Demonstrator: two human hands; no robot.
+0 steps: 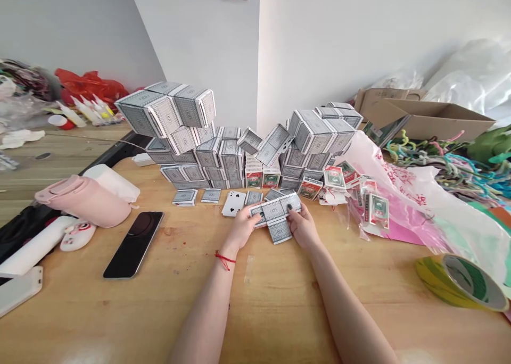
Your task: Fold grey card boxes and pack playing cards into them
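Grey-backed cards (274,209) pinched at both ends | left hand (240,230), right hand (304,229): thumbs on top, grips closed | card stacks (230,159) behind | phone (133,244) flat, left

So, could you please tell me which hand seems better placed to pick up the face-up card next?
Probably the left hand: it is close beside the face-up card, while the right hand is farther off, at the opposite end of the patterned cards that both hold.
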